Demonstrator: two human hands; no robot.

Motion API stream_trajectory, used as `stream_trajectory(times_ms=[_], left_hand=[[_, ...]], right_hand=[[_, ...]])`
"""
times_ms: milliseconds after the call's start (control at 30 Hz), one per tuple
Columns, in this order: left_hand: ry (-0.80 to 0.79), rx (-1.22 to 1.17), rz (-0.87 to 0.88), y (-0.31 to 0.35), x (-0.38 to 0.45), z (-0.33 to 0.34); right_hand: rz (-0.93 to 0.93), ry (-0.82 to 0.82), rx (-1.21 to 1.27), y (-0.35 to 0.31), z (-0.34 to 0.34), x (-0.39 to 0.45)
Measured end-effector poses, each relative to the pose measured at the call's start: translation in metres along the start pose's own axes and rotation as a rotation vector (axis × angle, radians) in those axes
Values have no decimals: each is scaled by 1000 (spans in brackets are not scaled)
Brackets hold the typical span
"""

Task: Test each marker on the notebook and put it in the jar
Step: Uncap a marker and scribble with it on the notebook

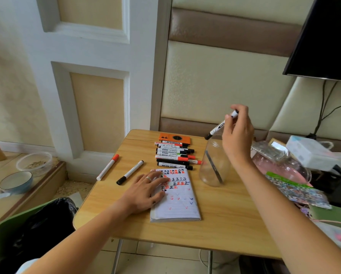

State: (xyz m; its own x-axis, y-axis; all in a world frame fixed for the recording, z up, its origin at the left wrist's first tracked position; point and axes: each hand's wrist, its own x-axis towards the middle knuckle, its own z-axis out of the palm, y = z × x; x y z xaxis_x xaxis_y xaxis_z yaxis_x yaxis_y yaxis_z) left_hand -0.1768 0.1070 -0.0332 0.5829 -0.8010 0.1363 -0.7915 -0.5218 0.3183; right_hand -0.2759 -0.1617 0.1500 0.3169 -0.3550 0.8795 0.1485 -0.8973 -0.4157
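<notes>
Here the right hand (237,135) pinches a black-capped marker (221,125) in a closed grip, tilted cap-down just above the mouth of the clear jar (215,165), which already holds one marker. Left of the jar, the left hand (146,191) lies flat, fingers straight, on the scribbled notebook (175,196). A row of markers (174,155) lies just behind the notebook on the wooden surface (215,224), and two loose markers (119,172) lie left of the notebook.

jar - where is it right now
In the head view the clear jar stands upright on the table's right part, just right of the notebook, under the right hand.
</notes>
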Motion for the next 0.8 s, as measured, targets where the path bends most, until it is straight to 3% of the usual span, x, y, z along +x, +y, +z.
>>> stream_trajectory(times_ms=[67,133,200,300,367,600,800], left_hand=[[-4,4,-3,0,0,0],[-5,2,-5,1,0,1],[-3,-1,-1,0,1,1],[10,8,-2,-1,2,2],[14,10,-6,-1,1,2],[17,4,-20,1,1,2],[30,-3,-23,0,1,2]], right_hand=[[-22,134,10,0,-2,-1],[-31,144,-32,1,-2,-1],[24,-7,-108,5,0,-2],[168,-403,-258,18,9,-5],[206,-577,-368,22,12,-10],[120,-809,-627,17,13,-12],[133,-811,-632,14,14,-12]])
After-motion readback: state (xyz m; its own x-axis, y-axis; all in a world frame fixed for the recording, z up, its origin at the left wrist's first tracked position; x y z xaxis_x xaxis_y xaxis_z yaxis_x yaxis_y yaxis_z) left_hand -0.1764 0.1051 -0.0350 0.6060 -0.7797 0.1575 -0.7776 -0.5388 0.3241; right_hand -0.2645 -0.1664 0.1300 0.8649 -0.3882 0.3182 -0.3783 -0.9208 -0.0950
